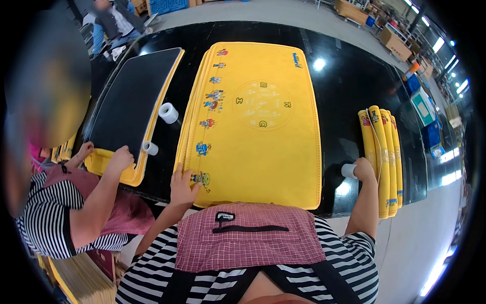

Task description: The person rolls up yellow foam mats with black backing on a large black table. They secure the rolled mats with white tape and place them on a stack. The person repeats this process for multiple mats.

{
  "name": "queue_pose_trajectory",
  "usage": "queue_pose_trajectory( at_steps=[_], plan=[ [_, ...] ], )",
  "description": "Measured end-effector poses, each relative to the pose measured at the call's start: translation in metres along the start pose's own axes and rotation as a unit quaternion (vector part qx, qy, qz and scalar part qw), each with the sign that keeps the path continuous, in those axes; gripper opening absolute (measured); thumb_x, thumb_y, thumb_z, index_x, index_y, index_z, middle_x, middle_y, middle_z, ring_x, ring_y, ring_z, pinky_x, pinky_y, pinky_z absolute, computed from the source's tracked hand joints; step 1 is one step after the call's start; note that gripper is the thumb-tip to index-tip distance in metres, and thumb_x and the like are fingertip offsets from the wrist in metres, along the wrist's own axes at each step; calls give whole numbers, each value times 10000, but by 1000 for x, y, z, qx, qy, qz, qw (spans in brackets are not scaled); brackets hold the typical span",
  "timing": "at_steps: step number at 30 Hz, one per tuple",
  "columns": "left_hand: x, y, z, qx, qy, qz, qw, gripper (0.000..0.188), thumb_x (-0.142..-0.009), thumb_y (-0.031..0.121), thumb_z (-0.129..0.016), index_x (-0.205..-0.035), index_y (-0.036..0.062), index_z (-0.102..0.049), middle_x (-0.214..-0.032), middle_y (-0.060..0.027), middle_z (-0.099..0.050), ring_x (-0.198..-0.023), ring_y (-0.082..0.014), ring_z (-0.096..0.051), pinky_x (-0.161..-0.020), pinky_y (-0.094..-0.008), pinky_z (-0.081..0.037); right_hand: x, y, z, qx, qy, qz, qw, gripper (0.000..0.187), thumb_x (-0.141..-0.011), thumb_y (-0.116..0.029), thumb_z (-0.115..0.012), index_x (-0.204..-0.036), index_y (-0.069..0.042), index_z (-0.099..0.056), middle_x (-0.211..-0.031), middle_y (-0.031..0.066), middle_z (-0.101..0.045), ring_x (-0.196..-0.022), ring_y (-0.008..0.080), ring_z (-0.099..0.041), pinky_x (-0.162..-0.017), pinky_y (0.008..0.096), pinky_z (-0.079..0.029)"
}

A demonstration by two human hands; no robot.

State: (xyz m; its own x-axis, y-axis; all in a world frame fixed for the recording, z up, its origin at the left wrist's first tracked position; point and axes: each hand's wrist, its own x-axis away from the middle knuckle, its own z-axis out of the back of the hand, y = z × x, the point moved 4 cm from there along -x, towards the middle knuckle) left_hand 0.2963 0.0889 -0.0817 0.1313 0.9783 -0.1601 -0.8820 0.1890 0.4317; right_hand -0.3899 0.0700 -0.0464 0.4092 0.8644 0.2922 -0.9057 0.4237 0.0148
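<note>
A stack of yellow printed mats [260, 162] lies flat on the black table in front of me, with cartoon figures down its left side and a faint round print near its middle. My left hand [183, 188] rests on the stack's near left corner, its fingers spread. To the right of the stack, my right hand [364, 171] is closed around a whitish roll of tape [349, 171] at the table. Just beyond that hand several rolled yellow mats [386, 162] lie side by side, with clear tape around some of them.
On the left, a co-worker's hands [120, 159] turn up the near end of a black-backed yellow mat [136, 96]. Two more tape rolls [168, 113] stand between the stacks. Another person [117, 23] sits beyond the black table [344, 66]. Boxes [394, 43] stand at the far right.
</note>
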Motion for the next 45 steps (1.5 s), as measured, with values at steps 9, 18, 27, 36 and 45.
queue_pose_trajectory(
  at_steps=[9, 18, 27, 36, 45],
  plan=[
    [-3, -3, 9, 27, 42, 43, 998, 442, -810, 151, -784, -1229, 50, -686, -1361, -229, -632, -1261, -384, -577, -1101, -459, -419, 22, -16, 21, -62, 178, 18, 982, 460, -862, -79, -733, -1315, -26, -676, -1329, 187, -668, -1224, 366, -640, -1080, 429, -488],
    [-14, 14, 16, 482, 37, 134, 865, 349, -920, 27, -735, -1256, 18, -638, -1157, -120, -710, -1003, -174, -711, -898, -303, -565, 95, -227, -8, -398, 19, 283, 873, 270, -905, -83, -757, -1166, -20, -733, -1160, 142, -731, -1007, 240, -710, -891, 342, -559],
    [-24, 120, 10, 455, -73, -23, 887, 344, -926, 62, -730, -1258, 53, -638, -1221, -131, -657, -1104, -235, -642, -945, -346, -517, 123, -425, -1, -449, -189, 435, 757, 496, -996, -132, -618, -1461, -15, -493, -1053, 83, -702, -904, 186, -681, -755, 337, -562],
    [25, 106, -9, 308, 30, 101, 946, 887, -889, 142, -728, -1639, 102, -255, -1635, -217, -346, -1546, -383, -298, -1272, -435, -215, 134, -459, -18, -611, -267, 380, 641, 585, -908, 10, -568, -1486, -11, -482, -1383, 148, -610, -1269, 286, -586, -1080, 372, -459],
    [49, 33, -95, 604, 70, 171, 775, 813, -870, 131, -751, -1574, 19, -360, -1483, -140, -509, -1398, -269, -473, -1167, -379, -364, 139, -532, -32, -245, -151, 448, 847, 751, -901, -149, -618, -1563, 50, -324, -1298, 357, -623, -1238, 483, -602, -1073, 477, -474]
  ],
)
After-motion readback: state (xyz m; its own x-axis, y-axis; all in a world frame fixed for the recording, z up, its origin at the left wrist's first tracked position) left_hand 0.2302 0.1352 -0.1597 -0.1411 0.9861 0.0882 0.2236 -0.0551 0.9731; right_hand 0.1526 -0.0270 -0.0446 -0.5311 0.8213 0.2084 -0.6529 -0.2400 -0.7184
